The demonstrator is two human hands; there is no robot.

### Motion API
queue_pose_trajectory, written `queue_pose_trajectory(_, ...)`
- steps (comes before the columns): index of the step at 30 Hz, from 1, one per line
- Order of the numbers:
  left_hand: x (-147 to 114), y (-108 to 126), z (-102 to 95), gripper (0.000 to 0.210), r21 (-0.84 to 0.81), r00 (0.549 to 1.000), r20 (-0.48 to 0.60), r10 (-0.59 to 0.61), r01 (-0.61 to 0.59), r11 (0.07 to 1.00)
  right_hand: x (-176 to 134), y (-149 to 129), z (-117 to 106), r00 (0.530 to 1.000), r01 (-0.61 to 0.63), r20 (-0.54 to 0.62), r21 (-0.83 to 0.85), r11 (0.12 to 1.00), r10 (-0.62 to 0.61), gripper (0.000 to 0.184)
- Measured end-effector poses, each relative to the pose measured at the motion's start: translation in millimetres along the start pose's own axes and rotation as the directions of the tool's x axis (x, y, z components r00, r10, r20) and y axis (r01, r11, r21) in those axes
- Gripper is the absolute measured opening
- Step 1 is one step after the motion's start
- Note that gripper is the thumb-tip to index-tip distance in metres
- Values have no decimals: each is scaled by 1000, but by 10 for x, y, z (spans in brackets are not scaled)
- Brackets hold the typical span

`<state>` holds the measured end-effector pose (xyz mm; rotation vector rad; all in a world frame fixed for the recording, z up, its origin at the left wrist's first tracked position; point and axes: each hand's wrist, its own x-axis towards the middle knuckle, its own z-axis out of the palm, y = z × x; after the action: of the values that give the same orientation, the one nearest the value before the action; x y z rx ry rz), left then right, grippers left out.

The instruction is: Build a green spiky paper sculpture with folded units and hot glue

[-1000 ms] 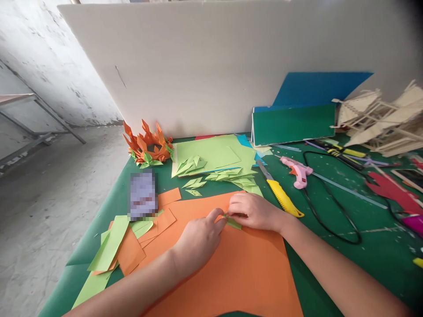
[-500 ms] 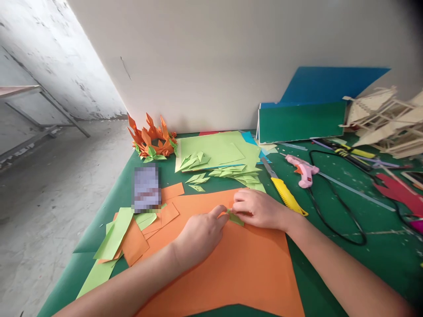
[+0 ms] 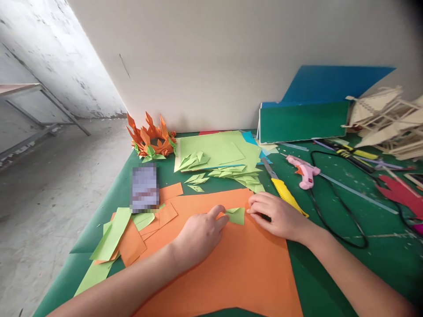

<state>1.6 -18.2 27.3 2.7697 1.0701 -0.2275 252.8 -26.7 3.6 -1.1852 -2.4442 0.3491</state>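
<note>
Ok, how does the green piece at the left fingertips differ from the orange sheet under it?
The green piece is small and light green; the orange sheet is much larger and orange. The green piece has a fold, while the orange sheet lies spread flat. Both look like paper.

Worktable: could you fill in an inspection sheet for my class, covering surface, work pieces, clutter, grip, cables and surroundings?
Surface: green table, pale flecks at right.
Work pieces: green piece, partly folded, on the orange sheet; crown at far left.
Clutter: scraps at left; knife, blade out; glue gun.
Grip: left hand holds the green piece's left end; right hand is just off its right end.
Cables: black cord loops near the glue gun.
Surroundings: pale board behind; grey floor at left.
</note>
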Motion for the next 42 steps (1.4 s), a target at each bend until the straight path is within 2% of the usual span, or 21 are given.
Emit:
queue_pose_trajectory(4,10,-3,38,34,-22,998,-60,18,-19,1000,-49,-144,-52,979,-1,-203,-7,1000,0,17)
queue_pose_trajectory(6,11,5,75,36,-27,994,-95,45,-48,998,-7,-233,-48,970,42,-239,28,999,-34,15)
queue_pose_trajectory(9,11,11,135,35,-48,985,-156,71,-80,996,54,-295,14,995,68,-85,110,992,-59,16)
queue_pose_trajectory(12,16,-12,173,34,-85,977,-201,66,-84,993,67,-266,87,999,10,30,170,985,-16,18)
queue_pose_trajectory(14,23,-46,184,32,-131,971,-225,84,-115,985,61,-235,110,1000,-5,25,178,984,1,17)
queue_pose_trajectory(16,29,-87,187,29,-173,954,-257,152,-200,965,55,-210,115,1000,20,2,170,985,-21,16)
queue_pose_trajectory(19,38,-139,187,25,-201,904,-336,264,-342,918,46,-175,111,997,80,-34,143,987,-76,22)
queue_pose_trajectory(23,62,-172,180,24,-214,865,-443,234,-355,910,24,-113,115,984,177,-50,112,978,-172,25)
queue_pose_trajectory(26,92,-182,177,27,-185,856,-432,284,-393,901,11,-86,121,979,205,-30,120,971,-203,26)
queue_pose_trajectory(29,118,-190,174,30,-165,851,-385,356,-444,881,9,-89,123,983,183,-18,142,973,-182,25)
queue_pose_trajectory(33,131,-188,153,27,-162,856,-360,370,-448,879,25,-119,123,987,163,-31,168,972,-160,17)
queue_pose_trajectory(37,134,-182,140,23,-180,868,-335,366,-440,880,45,-163,129,997,76,-42,173,982,-70,12)
queue_pose_trajectory(42,134,-185,156,23,-176,859,-339,384,-459,871,64,-209,165,998,-47,-32,235,971,56,10)
